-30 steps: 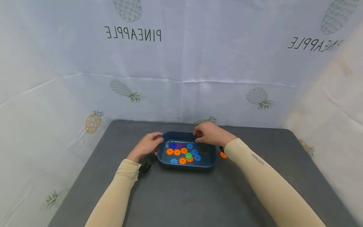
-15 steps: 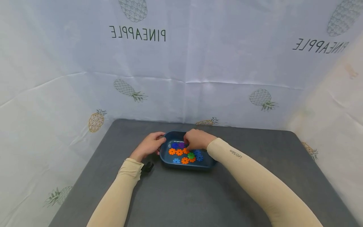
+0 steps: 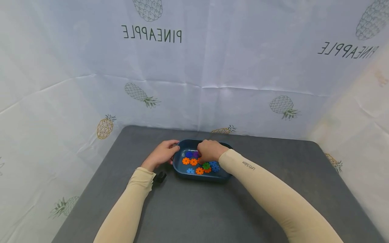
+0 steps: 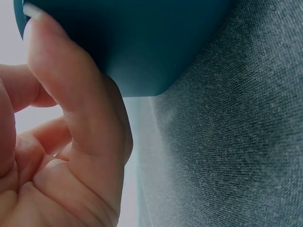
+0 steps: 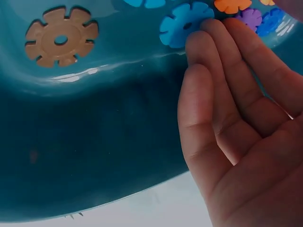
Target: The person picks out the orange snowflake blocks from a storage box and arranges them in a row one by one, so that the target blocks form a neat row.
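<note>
My left hand grips the left end of a dark blue tray, thumb at the rim. In the left wrist view a bent finger lies along the tray's outer wall. My right hand reaches down into the tray among flat notched plastic discs. Its fingers are fairly straight in the right wrist view, tips by a light blue disc, an orange disc and a purple disc. No disc shows held between them. A brown disc lies apart, hidden in the head view.
More discs lie in the tray, including a green disc and an orange disc. The tray stands on a dark grey tabletop. A white pineapple-print cloth hangs behind and at both sides.
My right hand has moved left and down from above the tray's right part to the discs. The orange disc on the table at the right is now hidden. My left hand keeps its grip.
</note>
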`<state>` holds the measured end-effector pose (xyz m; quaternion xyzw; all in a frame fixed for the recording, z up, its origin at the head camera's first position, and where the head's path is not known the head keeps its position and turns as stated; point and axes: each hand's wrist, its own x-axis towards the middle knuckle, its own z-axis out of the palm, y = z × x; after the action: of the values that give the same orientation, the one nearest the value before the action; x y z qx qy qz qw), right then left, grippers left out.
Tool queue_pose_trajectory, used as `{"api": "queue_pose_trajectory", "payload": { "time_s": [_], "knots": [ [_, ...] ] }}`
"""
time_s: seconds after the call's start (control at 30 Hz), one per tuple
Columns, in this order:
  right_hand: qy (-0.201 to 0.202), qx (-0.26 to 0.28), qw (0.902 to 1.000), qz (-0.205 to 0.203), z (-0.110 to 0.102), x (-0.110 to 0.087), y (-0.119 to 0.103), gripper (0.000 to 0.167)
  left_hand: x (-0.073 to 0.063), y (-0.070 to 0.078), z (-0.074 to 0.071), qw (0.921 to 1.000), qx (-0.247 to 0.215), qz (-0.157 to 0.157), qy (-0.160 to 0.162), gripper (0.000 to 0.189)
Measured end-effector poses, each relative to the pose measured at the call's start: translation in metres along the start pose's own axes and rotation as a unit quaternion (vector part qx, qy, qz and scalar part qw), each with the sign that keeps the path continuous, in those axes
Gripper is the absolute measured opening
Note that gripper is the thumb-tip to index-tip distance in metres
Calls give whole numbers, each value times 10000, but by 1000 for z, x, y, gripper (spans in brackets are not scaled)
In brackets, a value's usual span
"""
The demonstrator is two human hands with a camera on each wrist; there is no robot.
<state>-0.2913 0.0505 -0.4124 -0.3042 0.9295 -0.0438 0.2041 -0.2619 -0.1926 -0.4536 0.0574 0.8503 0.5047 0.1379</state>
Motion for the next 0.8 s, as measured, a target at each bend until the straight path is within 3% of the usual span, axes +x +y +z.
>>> {"api": "queue_pose_trajectory", "payload": {
  "time_s": [0.53,0.8],
  "knots": [
    [100,-42,9998,182,6,3,-9,21,0,0,-3,10000,28,31,-9,44],
    [-118,236,9993,282,6,4,-7,20,0,-1,-3,10000,86,34,-28,46]
  ]
}}
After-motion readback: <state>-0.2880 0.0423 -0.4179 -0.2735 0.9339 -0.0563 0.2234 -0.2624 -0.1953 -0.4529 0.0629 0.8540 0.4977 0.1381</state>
